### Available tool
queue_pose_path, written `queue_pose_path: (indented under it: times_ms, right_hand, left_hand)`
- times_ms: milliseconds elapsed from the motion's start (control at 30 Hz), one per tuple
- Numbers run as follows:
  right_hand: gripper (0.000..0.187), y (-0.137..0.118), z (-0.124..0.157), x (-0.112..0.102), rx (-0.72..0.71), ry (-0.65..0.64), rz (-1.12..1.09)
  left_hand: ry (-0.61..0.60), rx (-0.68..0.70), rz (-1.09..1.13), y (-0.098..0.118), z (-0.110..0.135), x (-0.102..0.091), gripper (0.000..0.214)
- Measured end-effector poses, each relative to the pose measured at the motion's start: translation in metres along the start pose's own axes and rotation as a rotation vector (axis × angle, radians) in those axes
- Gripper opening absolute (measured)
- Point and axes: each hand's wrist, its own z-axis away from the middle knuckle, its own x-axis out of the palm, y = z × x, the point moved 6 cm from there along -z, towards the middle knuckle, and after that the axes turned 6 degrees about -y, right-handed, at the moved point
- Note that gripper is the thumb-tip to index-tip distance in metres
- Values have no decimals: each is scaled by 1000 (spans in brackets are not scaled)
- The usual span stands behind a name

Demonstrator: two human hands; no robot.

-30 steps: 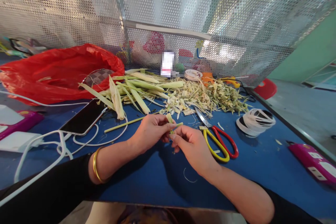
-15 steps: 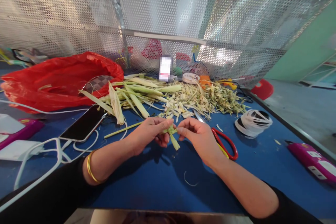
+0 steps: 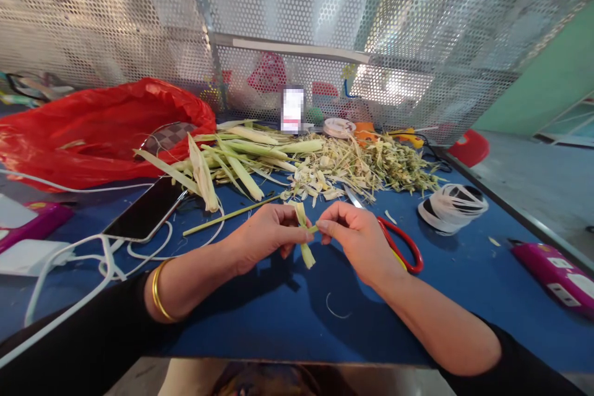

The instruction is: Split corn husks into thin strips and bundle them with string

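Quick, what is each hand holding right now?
Left hand: closed, pinching the folded leaf strip.
Right hand: closed, pinching the same strip from the other side.

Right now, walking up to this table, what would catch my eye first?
First the two hands at the middle: the left hand and the right hand pinch a folded green leaf strip between their fingertips, just above the blue table. Behind them lies a heap of green stalks and pale trimmings, with a big red plastic bag at the far left. Red-handled scissors lie just beyond the right hand.
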Motion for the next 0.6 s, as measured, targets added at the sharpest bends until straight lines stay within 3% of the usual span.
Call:
queue_pose_path:
  times_ms: [133, 300, 600]
  right_hand:
    - [10, 0, -3, -2, -3, -7, -37]
    - [15, -4, -6, 0, 2, -147, -105]
    - [13, 1, -5, 6, 29, -81, -129]
  left_hand:
    - [-10, 11, 26, -1, -1, -2, 22]
    - [9, 12, -24, 1, 1, -1, 16]
    - [2, 37, -175, -9, -2, 4, 24]
